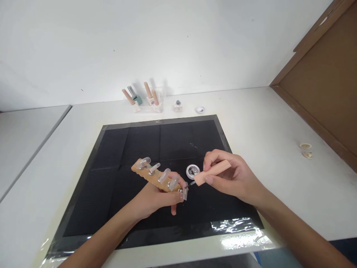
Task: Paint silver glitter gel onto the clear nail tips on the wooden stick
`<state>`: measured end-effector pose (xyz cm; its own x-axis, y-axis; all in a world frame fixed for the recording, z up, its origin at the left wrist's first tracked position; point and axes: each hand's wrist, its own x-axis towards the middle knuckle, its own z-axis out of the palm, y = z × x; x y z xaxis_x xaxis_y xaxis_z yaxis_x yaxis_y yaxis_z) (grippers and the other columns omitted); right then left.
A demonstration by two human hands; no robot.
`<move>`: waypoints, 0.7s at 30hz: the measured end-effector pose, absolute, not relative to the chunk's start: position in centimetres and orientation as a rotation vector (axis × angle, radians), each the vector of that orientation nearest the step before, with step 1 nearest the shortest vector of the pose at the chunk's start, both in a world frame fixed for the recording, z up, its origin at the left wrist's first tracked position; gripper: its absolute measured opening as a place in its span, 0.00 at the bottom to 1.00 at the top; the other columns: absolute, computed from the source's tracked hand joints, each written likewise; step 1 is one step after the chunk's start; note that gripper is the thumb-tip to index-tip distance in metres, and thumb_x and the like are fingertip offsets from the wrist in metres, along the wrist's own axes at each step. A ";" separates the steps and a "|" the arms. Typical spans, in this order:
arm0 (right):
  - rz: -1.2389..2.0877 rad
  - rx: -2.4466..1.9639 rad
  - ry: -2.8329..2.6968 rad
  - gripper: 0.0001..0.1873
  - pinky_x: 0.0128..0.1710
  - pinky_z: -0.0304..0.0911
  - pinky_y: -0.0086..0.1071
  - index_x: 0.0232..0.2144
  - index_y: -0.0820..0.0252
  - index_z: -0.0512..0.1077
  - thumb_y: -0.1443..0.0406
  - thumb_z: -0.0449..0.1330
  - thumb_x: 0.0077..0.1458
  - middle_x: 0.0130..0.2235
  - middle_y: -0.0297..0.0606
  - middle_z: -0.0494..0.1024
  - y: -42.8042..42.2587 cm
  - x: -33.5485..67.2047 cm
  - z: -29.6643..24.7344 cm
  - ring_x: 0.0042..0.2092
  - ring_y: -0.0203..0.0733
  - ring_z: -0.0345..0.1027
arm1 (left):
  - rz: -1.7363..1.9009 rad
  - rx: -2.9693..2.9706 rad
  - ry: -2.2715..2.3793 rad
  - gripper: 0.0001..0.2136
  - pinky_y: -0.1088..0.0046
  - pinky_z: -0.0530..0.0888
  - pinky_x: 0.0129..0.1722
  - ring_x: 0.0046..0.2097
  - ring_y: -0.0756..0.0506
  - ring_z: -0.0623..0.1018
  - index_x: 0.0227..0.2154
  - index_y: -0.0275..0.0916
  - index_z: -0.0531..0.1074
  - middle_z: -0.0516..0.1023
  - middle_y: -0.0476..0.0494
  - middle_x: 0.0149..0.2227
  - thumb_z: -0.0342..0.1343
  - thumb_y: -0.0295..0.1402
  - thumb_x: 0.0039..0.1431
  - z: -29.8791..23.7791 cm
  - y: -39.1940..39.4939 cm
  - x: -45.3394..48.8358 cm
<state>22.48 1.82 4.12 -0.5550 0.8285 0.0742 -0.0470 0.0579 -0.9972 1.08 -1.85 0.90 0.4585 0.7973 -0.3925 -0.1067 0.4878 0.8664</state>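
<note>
My left hand (pixel 152 201) is closed around the near end of a tan nail display stand (pixel 150 176), tilted above the black mat (pixel 139 141). Several clear false nails stand along it on metal mounts. At its right end, by my left fingertips, is the last false nail (pixel 185 192). Between thumb and fingers, my right hand (pixel 241 180) grips a nail polish brush (pixel 213 172) by its peach cap-handle. The dark bristle tip is at that last nail; whether it touches cannot be made out. Just behind lies an open round jar (pixel 193 171) with silvery-dark contents.
Several polish bottles with peach or grey caps stand in a clear tray (pixel 143 109) at the back wall. Beside it are an uncapped bottle (pixel 178 107) and a small white dish (pixel 200 109). Two small round pieces (pixel 306 146) lie right, near a brown-framed board (pixel 320 78).
</note>
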 end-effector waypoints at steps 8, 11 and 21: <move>1.531 -0.714 -1.728 0.11 0.23 0.56 0.26 0.28 0.58 0.69 0.78 0.58 0.47 0.27 0.30 0.71 1.6 22.1 4.6 0.26 0.31 0.62 | 0.644 0.925 0.947 0.06 0.82 0.71 0.17 0.24 0.54 0.69 0.26 0.36 0.72 0.68 0.53 0.23 0.63 0.30 0.45 1.3 -1.6 1.3; 1.417 -0.663 -1.776 0.13 0.23 0.55 0.26 0.27 0.58 0.69 0.80 0.57 0.45 0.28 0.31 0.71 1.6 21.9 4.6 0.27 0.32 0.62 | 0.615 0.955 0.966 0.06 0.81 0.71 0.16 0.21 0.55 0.70 0.26 0.36 0.71 0.69 0.54 0.23 0.62 0.30 0.46 1.1 -1.7 1.2; 1.143 -0.555 -1.828 0.11 0.27 0.58 0.27 0.25 0.60 0.67 0.80 0.56 0.48 0.29 0.32 0.72 1.6 22.0 4.5 0.29 0.32 0.62 | 0.620 0.942 0.978 0.05 0.82 0.70 0.15 0.20 0.55 0.69 0.27 0.36 0.72 0.71 0.54 0.24 0.61 0.28 0.45 0.9 -1.8 1.1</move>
<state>21.96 1.56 4.50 -0.5094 0.7364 0.4452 -0.0780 0.4757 -0.8762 1.14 -1.79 0.92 0.4453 0.7953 -0.4113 -0.0328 0.4736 0.8801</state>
